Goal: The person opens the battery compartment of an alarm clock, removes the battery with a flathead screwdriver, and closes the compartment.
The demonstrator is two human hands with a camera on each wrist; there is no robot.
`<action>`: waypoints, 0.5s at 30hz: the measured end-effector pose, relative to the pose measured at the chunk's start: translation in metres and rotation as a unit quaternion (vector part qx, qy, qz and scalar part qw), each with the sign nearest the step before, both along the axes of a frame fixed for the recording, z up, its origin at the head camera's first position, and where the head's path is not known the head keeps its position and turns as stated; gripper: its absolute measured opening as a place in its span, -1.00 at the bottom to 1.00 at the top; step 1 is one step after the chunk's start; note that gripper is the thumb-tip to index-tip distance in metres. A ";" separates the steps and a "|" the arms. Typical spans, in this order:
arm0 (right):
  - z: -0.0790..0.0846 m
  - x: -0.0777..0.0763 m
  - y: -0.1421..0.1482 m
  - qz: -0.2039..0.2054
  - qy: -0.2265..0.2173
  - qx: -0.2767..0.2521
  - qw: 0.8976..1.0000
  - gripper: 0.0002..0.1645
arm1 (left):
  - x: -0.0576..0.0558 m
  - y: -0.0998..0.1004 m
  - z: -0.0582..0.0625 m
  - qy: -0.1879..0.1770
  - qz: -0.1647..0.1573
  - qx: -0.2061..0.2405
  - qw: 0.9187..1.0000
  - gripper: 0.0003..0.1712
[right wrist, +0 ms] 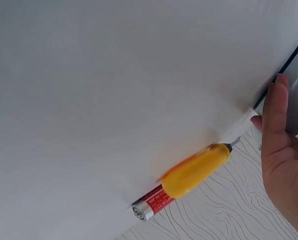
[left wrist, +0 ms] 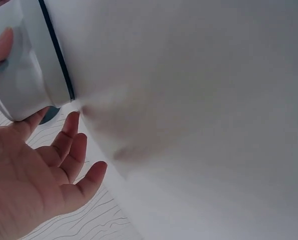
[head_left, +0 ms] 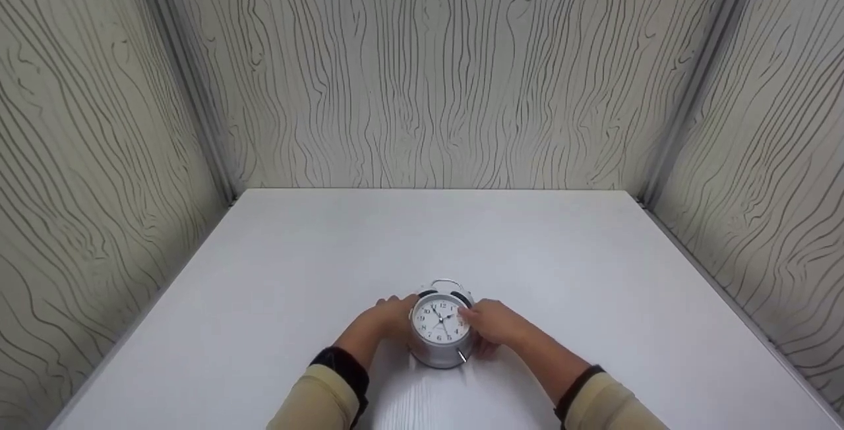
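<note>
A silver twin-bell alarm clock (head_left: 440, 331) with a white dial stands on the white table, its face tilted up toward the head camera. From one side my left hand (head_left: 391, 316) holds its casing. In the left wrist view, that hand's thumb lies along the clock's side (left wrist: 26, 60) and the other fingers are bent, some of them off the casing. On the opposite side my right hand (head_left: 496, 324) grips the clock, thumb over the dial's edge. Its fingers (right wrist: 276, 107) lie along the casing near the dark rim in the right wrist view.
The right wrist view shows a screwdriver with a yellow handle (right wrist: 196, 171) lying beside a red and silver battery (right wrist: 152, 202) on the table (head_left: 435, 232). Wood-patterned panels (head_left: 428, 74) stand at the back and both sides.
</note>
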State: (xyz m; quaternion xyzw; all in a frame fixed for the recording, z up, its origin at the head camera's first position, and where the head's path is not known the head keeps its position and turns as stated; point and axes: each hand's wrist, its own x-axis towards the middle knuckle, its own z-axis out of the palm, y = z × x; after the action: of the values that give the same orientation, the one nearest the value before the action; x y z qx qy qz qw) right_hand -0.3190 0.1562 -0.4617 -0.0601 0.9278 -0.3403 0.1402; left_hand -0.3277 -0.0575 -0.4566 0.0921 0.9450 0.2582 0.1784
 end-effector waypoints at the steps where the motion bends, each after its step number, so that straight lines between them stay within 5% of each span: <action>1: 0.003 -0.001 0.002 -0.006 -0.006 0.002 1.000 -0.45 | 0.001 -0.001 0.001 -0.003 0.003 0.000 1.000 0.12; 6: 0.026 -0.015 0.023 -0.023 -0.017 0.047 0.998 -0.51 | 0.000 -0.013 0.011 -0.012 0.012 -0.023 1.000 -0.01; 9: 0.043 -0.029 0.044 -0.010 0.036 0.108 0.993 -0.47 | -0.006 -0.025 0.024 0.008 0.029 -0.037 0.999 -0.05; 12: 0.057 -0.042 0.066 0.005 0.110 0.193 0.975 -0.40 | -0.019 -0.038 0.040 0.079 0.078 -0.057 0.992 -0.04; 15: 0.069 -0.052 0.087 0.015 0.165 0.266 0.950 -0.33 | -0.033 -0.052 0.057 0.187 0.131 -0.103 0.968 -0.06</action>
State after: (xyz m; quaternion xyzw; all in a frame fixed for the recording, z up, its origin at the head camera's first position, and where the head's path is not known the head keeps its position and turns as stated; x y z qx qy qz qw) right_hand -0.3713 0.2433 -0.3929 -0.0895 0.9939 -0.0645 0.0010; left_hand -0.3610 -0.1099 -0.3998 -0.0052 0.9869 0.1587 -0.0281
